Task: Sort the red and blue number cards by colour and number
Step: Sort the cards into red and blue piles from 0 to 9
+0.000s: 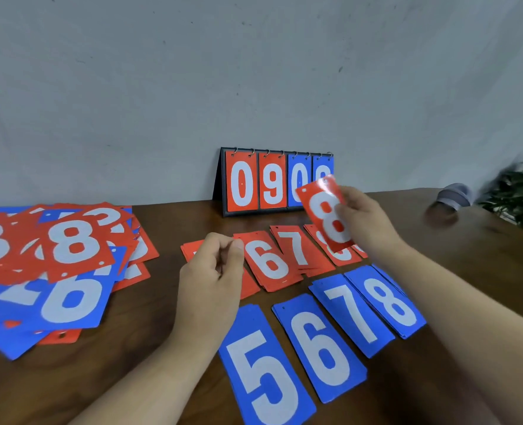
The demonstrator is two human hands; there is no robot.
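Observation:
My right hand (366, 219) pinches a red 8 card (323, 210) and holds it tilted above the red 8 stack (343, 256) at the right end of the red row. My left hand (214, 274) hovers with curled fingers and nothing in it over the leftmost red stack (189, 250), hiding its number. Red stacks 6 (269, 262) and 7 (297, 243) lie between. In front lie blue stacks 5 (263, 369), 6 (318, 345), 7 (352, 311) and 8 (389, 299). A mixed heap of red and blue cards (51, 265) lies at the left.
A flip scoreboard (269, 182) stands at the back against the grey wall, showing red 0 and 9 and blue digits. A green plant (521, 194) and a blurred grey object (453, 196) sit at the far right. The table (162, 302) is dark wood.

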